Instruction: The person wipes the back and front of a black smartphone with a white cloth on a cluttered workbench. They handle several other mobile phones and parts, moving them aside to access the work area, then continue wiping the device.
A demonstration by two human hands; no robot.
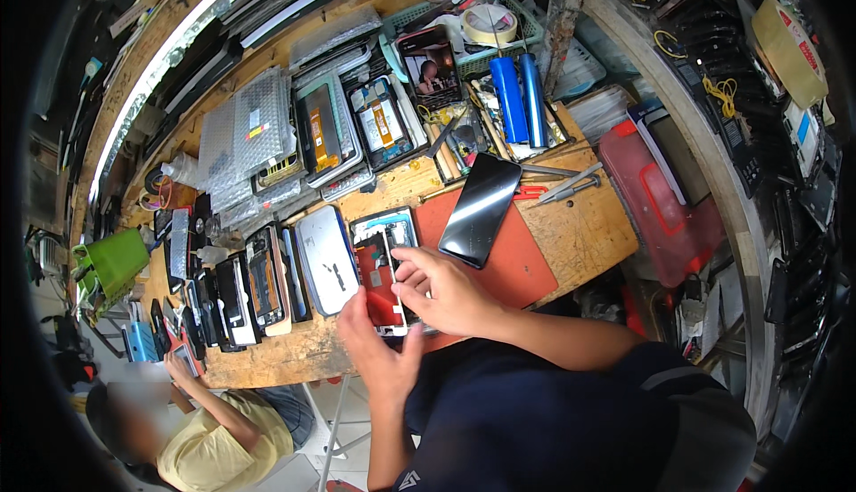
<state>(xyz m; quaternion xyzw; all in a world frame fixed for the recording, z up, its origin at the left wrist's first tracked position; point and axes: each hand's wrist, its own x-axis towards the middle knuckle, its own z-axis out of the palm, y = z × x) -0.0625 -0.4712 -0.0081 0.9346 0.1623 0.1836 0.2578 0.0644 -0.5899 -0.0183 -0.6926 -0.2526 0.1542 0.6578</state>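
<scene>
An opened phone or tablet (379, 296) with a red inner part and a thin white strip lies at the bench's front edge. My left hand (383, 354) grips its lower left edge, fingers along the side and thumb near the bottom. My right hand (450, 300) has curled fingertips on the white strip at the device's right side. A silver back panel (323, 238) lies just to its left. A dark glossy phone (480, 211) rests diagonally on the red mat (522, 273), above and right of my hands.
Stacked devices (325, 122), bubble-wrapped panels (241, 135), a tool tray with blue cylinders (508, 95) and pliers (566, 184) crowd the wooden bench (606, 233). A row of phones (263, 278) stands left. A red case (655, 224) is right. A person in yellow (214, 443) works at lower left.
</scene>
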